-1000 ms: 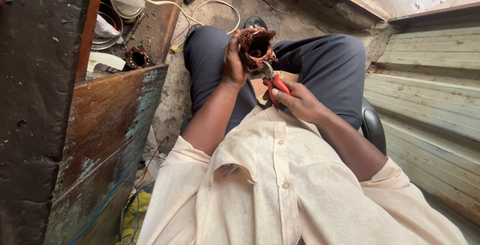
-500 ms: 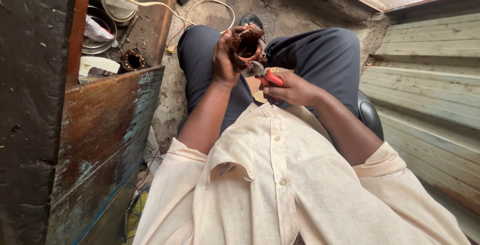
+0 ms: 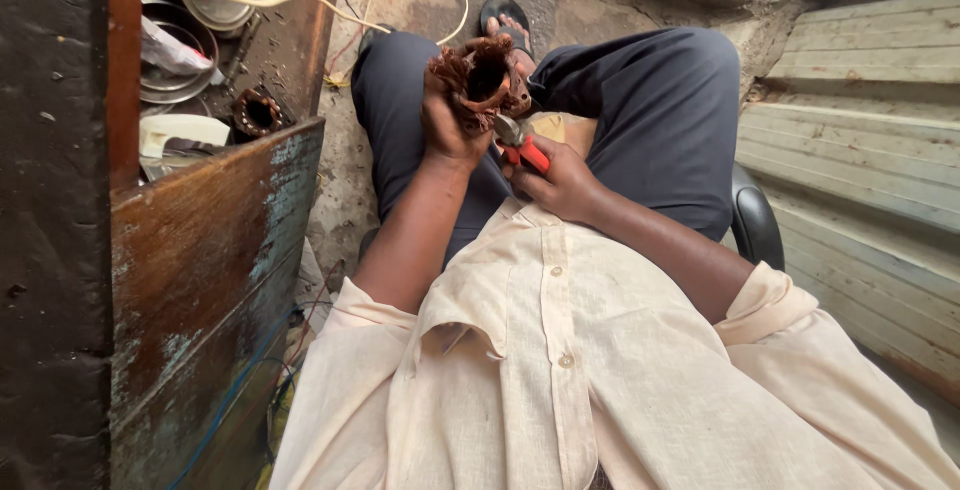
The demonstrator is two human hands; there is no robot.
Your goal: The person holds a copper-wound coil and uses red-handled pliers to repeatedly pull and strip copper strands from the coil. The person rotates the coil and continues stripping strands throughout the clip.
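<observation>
Person seated, viewed from above the chest. Left hand (image 3: 447, 115) is wrapped closed around a motor stator (image 3: 483, 78), a ring-shaped core with frayed copper winding, held above the lap at roughly 12 o'clock from the shirt buttons. Bore of the core faces up toward the viewer.

Right hand (image 3: 560, 180) is closed on the red handles of a pair of pliers (image 3: 520, 145); handles squeezed nearly together. Metal nose of the pliers meets the lower edge of the winding at about 5 o'clock on the core (exact bite hidden by copper strands).

At 9 o'clock, a rusty wooden surface (image 3: 215, 250) with a second stator (image 3: 256, 110) in the compartment behind it, beside stacked metal bowls (image 3: 180, 50). A cream cable (image 3: 300, 0) runs across the floor at 11 o'clock.
</observation>
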